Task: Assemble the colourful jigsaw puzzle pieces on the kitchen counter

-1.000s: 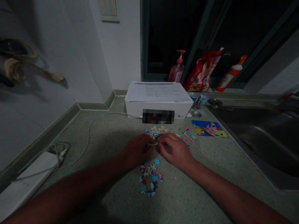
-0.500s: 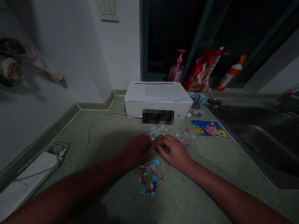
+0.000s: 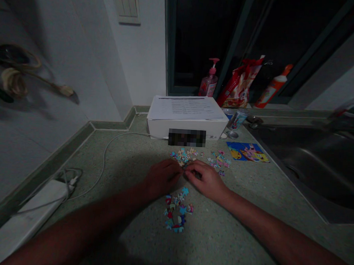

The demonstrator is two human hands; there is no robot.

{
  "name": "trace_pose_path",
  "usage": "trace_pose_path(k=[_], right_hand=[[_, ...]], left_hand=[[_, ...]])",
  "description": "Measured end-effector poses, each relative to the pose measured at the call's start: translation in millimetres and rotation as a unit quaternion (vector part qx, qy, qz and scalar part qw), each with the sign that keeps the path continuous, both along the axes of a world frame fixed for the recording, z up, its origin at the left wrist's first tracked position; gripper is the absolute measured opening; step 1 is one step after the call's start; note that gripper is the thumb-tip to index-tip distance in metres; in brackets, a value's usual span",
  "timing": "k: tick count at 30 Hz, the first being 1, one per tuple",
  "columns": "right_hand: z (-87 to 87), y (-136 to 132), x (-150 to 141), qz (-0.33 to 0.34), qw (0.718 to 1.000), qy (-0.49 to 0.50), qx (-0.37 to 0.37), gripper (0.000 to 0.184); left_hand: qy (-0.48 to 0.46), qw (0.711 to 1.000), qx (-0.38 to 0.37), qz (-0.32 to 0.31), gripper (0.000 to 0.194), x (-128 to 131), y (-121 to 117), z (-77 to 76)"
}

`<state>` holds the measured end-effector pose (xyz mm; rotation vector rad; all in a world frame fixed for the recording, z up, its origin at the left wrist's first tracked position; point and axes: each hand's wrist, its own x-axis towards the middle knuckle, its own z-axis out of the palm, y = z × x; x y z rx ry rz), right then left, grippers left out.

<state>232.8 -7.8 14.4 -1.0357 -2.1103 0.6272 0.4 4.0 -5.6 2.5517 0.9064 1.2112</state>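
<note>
This was a home kitchen, its speckled green stone table (image 3: 218,239) running up to a stainless steel sink (image 3: 309,168) on the right. On the ledge beneath the dark window (image 3: 207,30) stood household items: a pink pump bottle of hand soap (image 3: 208,86), a red snack bag (image 3: 238,84) and an orange-capped bottle (image 3: 272,88). A wall light switch (image 3: 126,5) and a white power strip (image 3: 37,208) lying on the table added to the domestic look.
</note>
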Motion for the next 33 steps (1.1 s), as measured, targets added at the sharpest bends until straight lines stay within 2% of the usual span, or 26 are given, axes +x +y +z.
trace_pose_path(k=[12, 19, 27, 33], right_hand=[[-2.2, 0.8, 1.7, -0.001, 1.000, -0.016, -0.023, 0.016], [-5.8, 2.0, -0.2, -0.011, 0.999, 0.006, -0.045, 0.013], [-5.5, 3.2, 5.0, -0.027, 0.999, -0.044, 0.001, 0.015], [-1.8, 3.7, 12.9, -0.014, 0.988, -0.144, 0.058, 0.020]], left_hand=[[0.032, 0.999, -0.029, -0.006, 0.011, -1.5, 1.2, -5.5], [0.034, 0.999, -0.034, -0.024, 0.016, -2.1, -0.5, 1.7], [0.028, 0.998, -0.029, -0.046, 0.019, -2.0, 1.4, -5.7], [0.030, 0.998, -0.042, -0.020, 0.012, -1.0, -2.3, 4.0]])
